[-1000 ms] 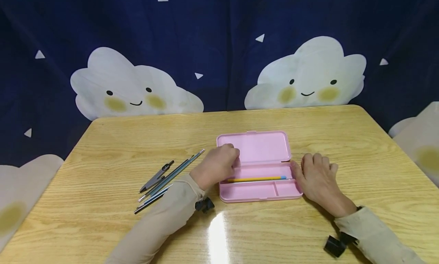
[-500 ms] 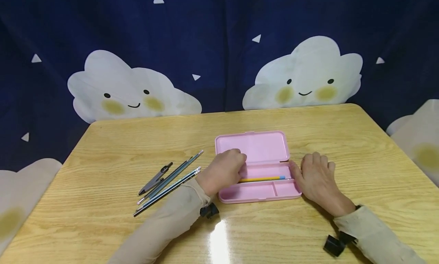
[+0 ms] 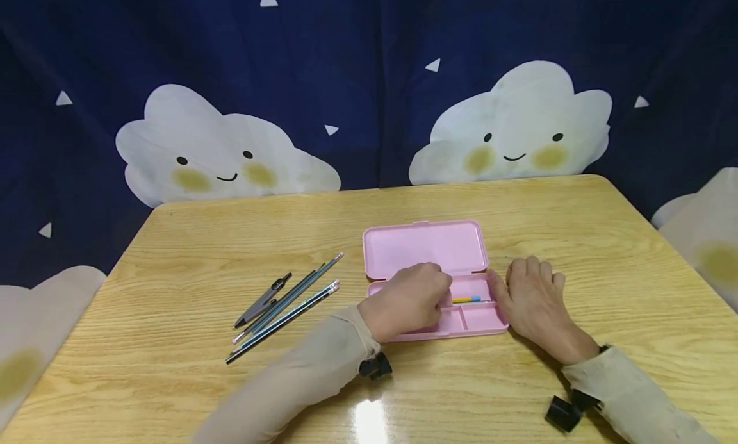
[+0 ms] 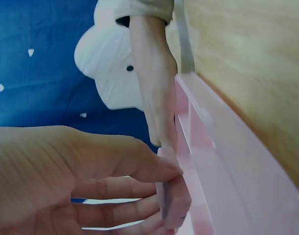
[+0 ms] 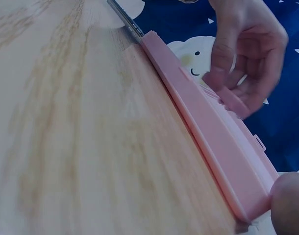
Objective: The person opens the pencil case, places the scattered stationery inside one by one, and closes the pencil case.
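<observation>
An opened pink pencil case [image 3: 484,320] lies on the table, its lid [image 3: 423,245] folded back. My left hand [image 3: 406,298] is over the middle of its tray. Between thumb and fingers it pinches a small flat pink block [image 4: 178,208], which has notched edges in the right wrist view; I cannot tell whether it is an eraser or a sharpener. A yellow pencil [image 3: 466,299] with a blue end lies in the long rear compartment, mostly hidden behind that hand. At the case's right end rests my right hand [image 3: 533,301], its thumb against the wall and its fingers on the table.
On the wooden table [image 3: 173,271], left of the case, lie several dark pencils [image 3: 294,316] and a grey drawing compass [image 3: 262,302]. Low dividers [image 3: 463,317] split the case's tray. A dark blue curtain with clouds hangs behind the table.
My left hand has moved right, from the left end of the case to over its middle, and covers more of the yellow pencil. My right hand has stayed at the right end.
</observation>
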